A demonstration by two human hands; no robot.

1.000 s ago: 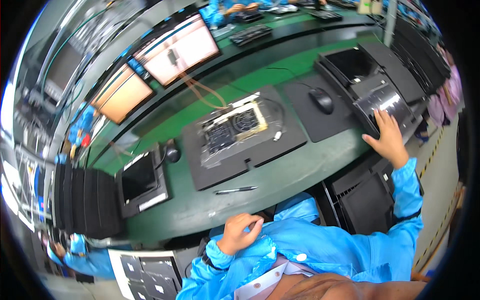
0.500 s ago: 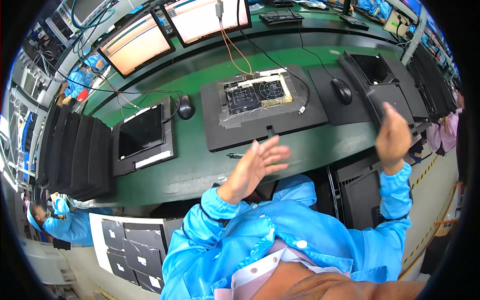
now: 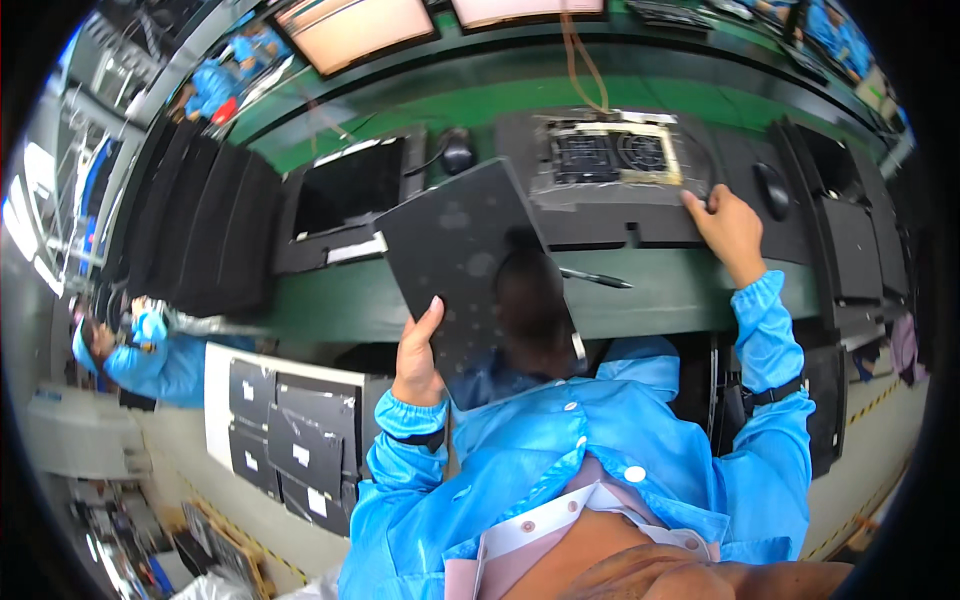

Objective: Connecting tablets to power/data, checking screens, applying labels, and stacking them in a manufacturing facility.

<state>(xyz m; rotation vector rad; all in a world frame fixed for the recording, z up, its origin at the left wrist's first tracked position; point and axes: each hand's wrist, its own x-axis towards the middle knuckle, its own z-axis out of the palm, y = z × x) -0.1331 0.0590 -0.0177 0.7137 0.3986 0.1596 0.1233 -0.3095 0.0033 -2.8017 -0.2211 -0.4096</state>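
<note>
My left hand (image 3: 419, 362) is closed on the lower left edge of a glossy black tablet-like panel (image 3: 470, 250), thumb on its face. The panel is tilted in front of my chest, above the bench's near edge, with smudges and a dark reflection on it. My right hand (image 3: 732, 232) is at the right side of a black foam fixture (image 3: 575, 225). Its thumb and fingertips close around a thin black cable (image 3: 712, 172); the plug's end is hidden. Set in the fixture is a taped frame (image 3: 613, 152) with square and circular patterns.
On the green bench (image 3: 330, 300) lie a pen (image 3: 597, 278), two mice (image 3: 457, 152) (image 3: 771, 191) and another dark panel (image 3: 350, 187) in a foam tray. Black foam trays (image 3: 200, 220) are stacked left, more (image 3: 850, 240) stand right. Monitors (image 3: 355, 30) stand behind. A co-worker (image 3: 150, 355) is at far left.
The tablet-like panel has come into my left hand, which was open before. My right hand has moved left to the fixture and closed on the cable. The view has shifted.
</note>
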